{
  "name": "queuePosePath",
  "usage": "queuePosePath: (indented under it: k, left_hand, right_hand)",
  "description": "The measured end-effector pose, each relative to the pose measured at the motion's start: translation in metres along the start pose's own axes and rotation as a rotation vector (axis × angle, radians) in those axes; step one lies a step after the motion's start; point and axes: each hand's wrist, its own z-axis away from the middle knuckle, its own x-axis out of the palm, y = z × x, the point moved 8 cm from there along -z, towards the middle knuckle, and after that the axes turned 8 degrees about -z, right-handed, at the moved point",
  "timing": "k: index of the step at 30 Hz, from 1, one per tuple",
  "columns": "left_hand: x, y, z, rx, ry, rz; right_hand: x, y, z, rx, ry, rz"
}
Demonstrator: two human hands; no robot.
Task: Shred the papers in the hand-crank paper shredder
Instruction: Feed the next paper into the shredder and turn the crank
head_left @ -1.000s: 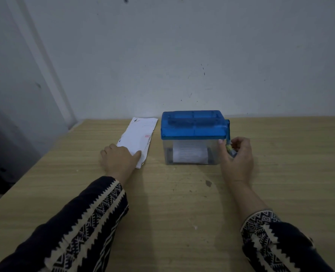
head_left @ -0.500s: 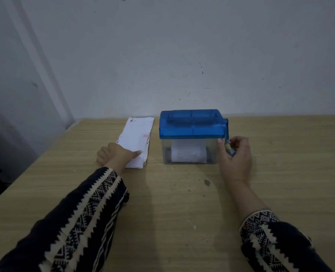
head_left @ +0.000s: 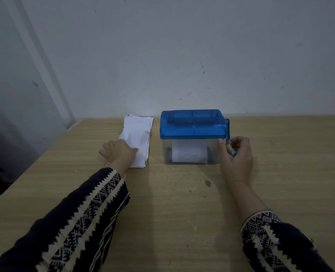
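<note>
A small paper shredder (head_left: 192, 134) with a blue lid and a clear bin stands on the wooden table (head_left: 172, 203) near the wall. White paper shows inside the bin. Its blue crank (head_left: 228, 134) hangs down on the right side, and my right hand (head_left: 237, 158) grips the crank's knob. A stack of white papers (head_left: 138, 134) lies left of the shredder. My left hand (head_left: 119, 154) rests on the near end of the stack, thumb on the paper, fingers bent over its left edge.
A grey wall (head_left: 182, 55) rises right behind the table. The table's left edge (head_left: 25, 173) drops off to a dark area. A small dark mark (head_left: 207, 183) sits on the wood in front of the shredder.
My left hand has shifted slightly left on the stack and its fingers have curled more at the paper's edge. The right hand stays on the crank knob.
</note>
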Motion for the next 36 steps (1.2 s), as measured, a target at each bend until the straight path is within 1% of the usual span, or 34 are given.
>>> queuePosePath:
  k: [2, 3, 6, 7, 8, 9, 13, 15, 18, 23, 26, 30, 36]
  left_hand:
    - [-0.005, 0.001, -0.001, -0.003, -0.009, 0.173]
    - [-0.008, 0.001, -0.002, -0.023, -0.023, 0.309]
    - [-0.014, 0.01, -0.006, -0.085, -0.165, 0.882]
    - [-0.02, 0.016, -0.004, -0.083, -0.213, 1.029]
    - [-0.029, 0.024, -0.003, -0.054, -0.239, 1.116]
    - [-0.041, 0.03, -0.001, -0.013, -0.231, 1.159]
    - [-0.092, 0.061, 0.003, 0.193, -0.09, 1.297]
    - [-0.114, 0.082, 0.009, 0.32, -0.045, 1.34]
    - [-0.137, 0.113, 0.021, 0.489, 0.013, 1.309]
    - [-0.14, 0.154, 0.042, 0.667, -0.031, 1.272]
    - [-0.125, 0.167, 0.046, 0.691, -0.072, 1.201]
    - [-0.104, 0.17, 0.042, 0.681, -0.117, 1.084]
    - [-0.098, 0.162, 0.034, 0.619, -0.145, 1.099]
  right_hand:
    - [0.0, 0.0, 0.0, 0.012, -0.007, 0.0]
    - [0.0, 0.0, 0.0, 0.016, -0.009, 0.0]
    - [0.0, 0.0, 0.0, 0.021, -0.013, -0.015]
    - [0.0, -0.001, 0.001, 0.017, -0.011, -0.021]
    - [-0.001, -0.002, 0.0, 0.01, -0.007, -0.024]
    - [0.0, -0.002, 0.001, 0.008, -0.006, -0.025]
    - [0.0, -0.002, 0.0, 0.007, -0.006, -0.024]
    - [0.0, -0.001, 0.0, 0.008, -0.01, -0.027]
    - [0.001, -0.001, 0.0, 0.013, -0.021, -0.033]
    - [0.002, 0.001, -0.001, 0.006, -0.025, -0.03]
    - [0.002, 0.001, -0.002, -0.003, -0.022, -0.029]
    - [0.002, 0.002, -0.002, -0.006, -0.021, -0.032]
    - [0.003, 0.001, -0.002, 0.005, -0.032, -0.037]
